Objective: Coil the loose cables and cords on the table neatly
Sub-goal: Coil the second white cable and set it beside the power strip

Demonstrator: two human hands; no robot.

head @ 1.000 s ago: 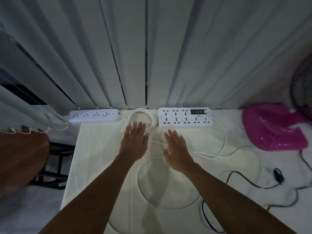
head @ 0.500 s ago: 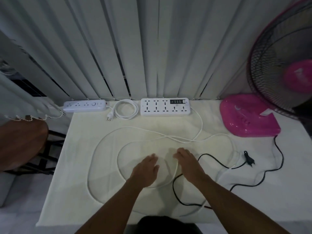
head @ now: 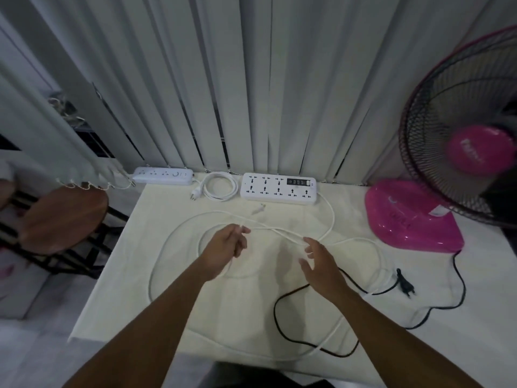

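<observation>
Head view: the table (head: 123,281) carries two white strips along its far edge. At eleven o'clock the small strip (head: 163,175) lies with its coiled cord (head: 234,186) just beside it, that one already tidy. At twelve o'clock sits the large strip (head: 278,189), whose loose white cord (head: 333,218) leaves its right end, sweeps to two o'clock, crosses itself near the table's middle and runs in wide loops round to nine and six o'clock; this looks like the cord now being dealt with.

The left hand (head: 226,247) hovers at the centre with fingers curled right at a strand; blur hides whether it pinches it, so its grip cannot be told. The right hand (head: 321,264) is spread, thumb apart, its fingertips close to the crossing, probably to catch the next length and bring it over.

The black cord (head: 275,312) trails from the pink fan base (head: 411,219) at three o'clock, loops under the right forearm toward five o'clock and overlaps the white one there; its plug (head: 404,281) lies free at four o'clock, so it likely waits its turn.
</observation>
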